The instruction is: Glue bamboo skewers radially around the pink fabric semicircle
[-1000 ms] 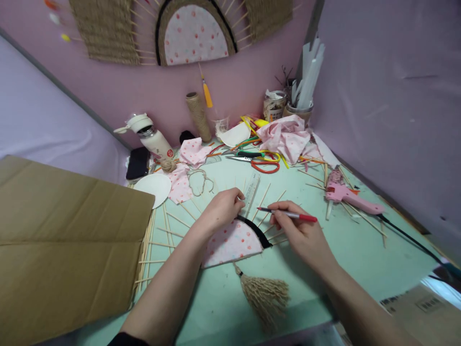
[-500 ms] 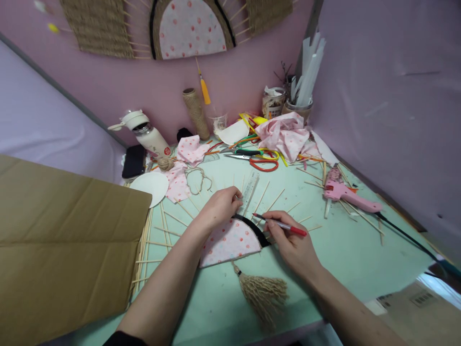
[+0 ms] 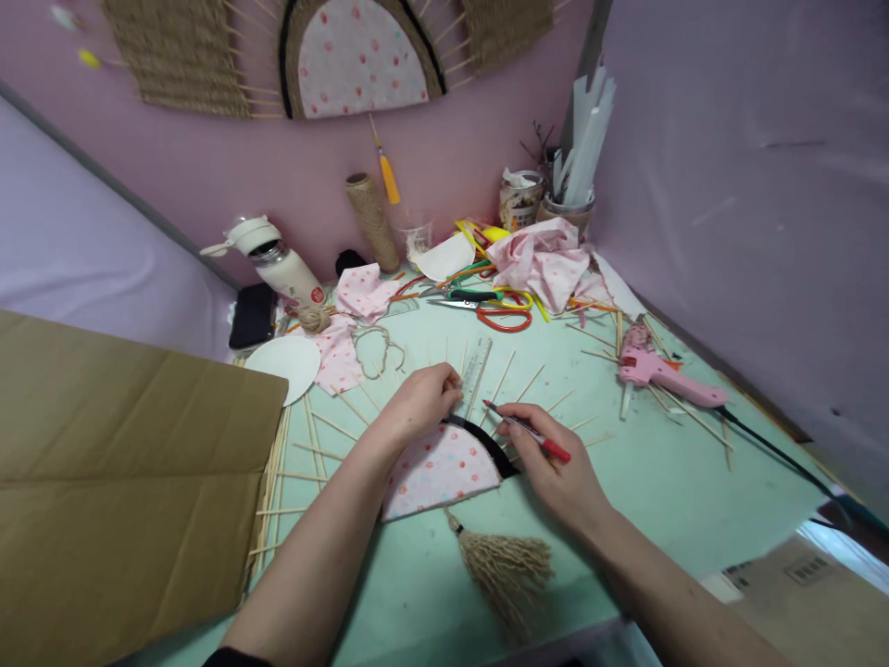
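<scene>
Pink dotted cloth covered the half-round panel (image 3: 444, 471), edged in black trim (image 3: 490, 444), that lay on the pale green table (image 3: 667, 528) below my hands, sticks (image 3: 501, 379) fanning out around its curve. My left hand (image 3: 422, 403) was bent over the side of a clear ruler (image 3: 478, 371), which lay lengthwise among the sticks with its near end by the trim; with my fingertips partly hidden, I could not tell whether I was pinching it or only pressing it down. My right hand (image 3: 554, 463) grasped a red-capped pen (image 3: 538, 437), its point just right of the ruler; whether it touched anything was too small to tell. I judged the step to be measuring and marking along a stick. As I saw it, the next move called for a steady ruler and a light, exact touch of the point, since a nudged stick could spoil the reading. A twine tassel (image 3: 506, 567) lay below the panel's straight edge, while scissors (image 3: 504, 320) and a pink glue gun (image 3: 670, 375) lay farther off, away from both hands.
</scene>
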Available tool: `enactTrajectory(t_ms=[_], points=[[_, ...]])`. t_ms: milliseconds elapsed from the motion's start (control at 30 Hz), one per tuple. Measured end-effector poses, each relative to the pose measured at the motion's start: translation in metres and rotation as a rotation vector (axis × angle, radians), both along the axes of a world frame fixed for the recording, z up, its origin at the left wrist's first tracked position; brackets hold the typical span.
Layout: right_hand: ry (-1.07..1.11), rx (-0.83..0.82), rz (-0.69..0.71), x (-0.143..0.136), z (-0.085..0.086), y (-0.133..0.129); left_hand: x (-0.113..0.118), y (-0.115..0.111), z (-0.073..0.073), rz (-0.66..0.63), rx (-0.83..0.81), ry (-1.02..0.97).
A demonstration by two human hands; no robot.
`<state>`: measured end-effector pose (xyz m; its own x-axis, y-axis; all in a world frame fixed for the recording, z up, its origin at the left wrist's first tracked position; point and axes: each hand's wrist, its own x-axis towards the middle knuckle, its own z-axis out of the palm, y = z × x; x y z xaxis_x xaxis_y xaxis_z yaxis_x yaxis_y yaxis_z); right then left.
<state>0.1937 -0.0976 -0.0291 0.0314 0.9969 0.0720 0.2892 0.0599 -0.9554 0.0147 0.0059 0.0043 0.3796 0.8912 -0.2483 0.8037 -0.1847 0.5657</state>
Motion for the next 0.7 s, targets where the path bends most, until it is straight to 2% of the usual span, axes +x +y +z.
enactTrajectory(t_ms=[300, 467, 700], points=[[0.087, -0.091, -0.015, -0.005, 0.003, 0.016, 0.002, -0.001, 0.001, 0.025, -0.018, 0.014], [0.127, -0.109, -0.010, -0.006, -0.002, 0.017, 0.002, 0.000, 0.000, 0.020, -0.027, 0.014], [0.103, -0.122, -0.025, -0.006, -0.001, 0.017, 0.002, 0.000, 0.000, 0.017, -0.034, 0.005]])
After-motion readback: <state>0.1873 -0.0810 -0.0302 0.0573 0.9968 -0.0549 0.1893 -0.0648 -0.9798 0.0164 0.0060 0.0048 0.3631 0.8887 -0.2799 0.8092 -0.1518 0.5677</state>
